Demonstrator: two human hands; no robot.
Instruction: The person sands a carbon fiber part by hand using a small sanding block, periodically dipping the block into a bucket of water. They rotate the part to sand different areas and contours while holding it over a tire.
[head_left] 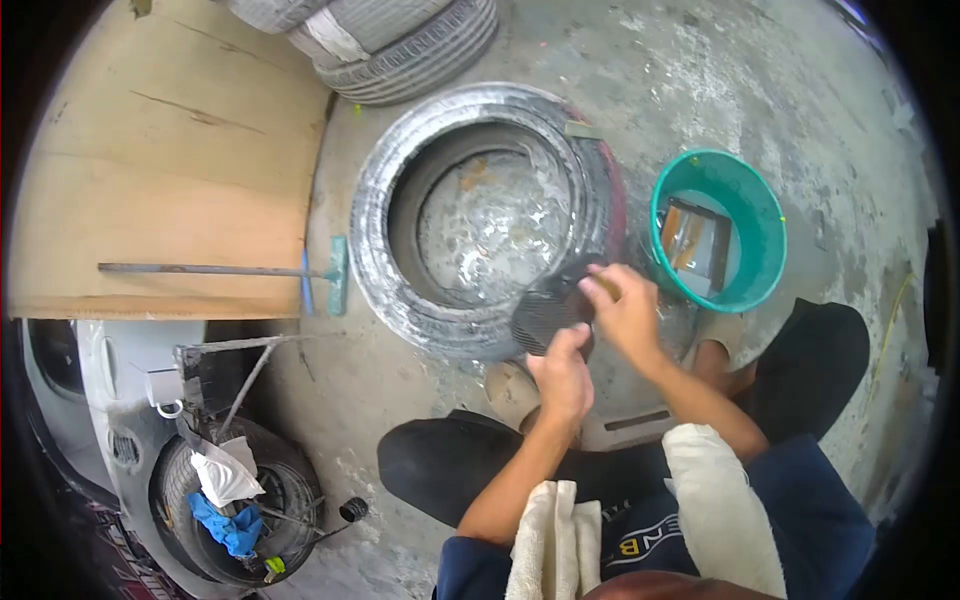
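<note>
My left hand is closed on the near edge of a dark, ribbed, rounded piece, its thumb pressed on the surface. My right hand pinches at the piece's right side, where something small and brownish shows between thumb and finger; I cannot make out what it is. Just beyond both hands a wet, whitish-smeared tire lies flat on the floor, partly covered by the ribbed piece. To the right of my right hand stands a green bucket, with water and a brown-and-grey block inside.
A small flat strip rests on the tire's far rim. Stacked tires stand behind it. At left are a cardboard box, a long-handled squeegee, and another tire with a blue cloth and white paper on it.
</note>
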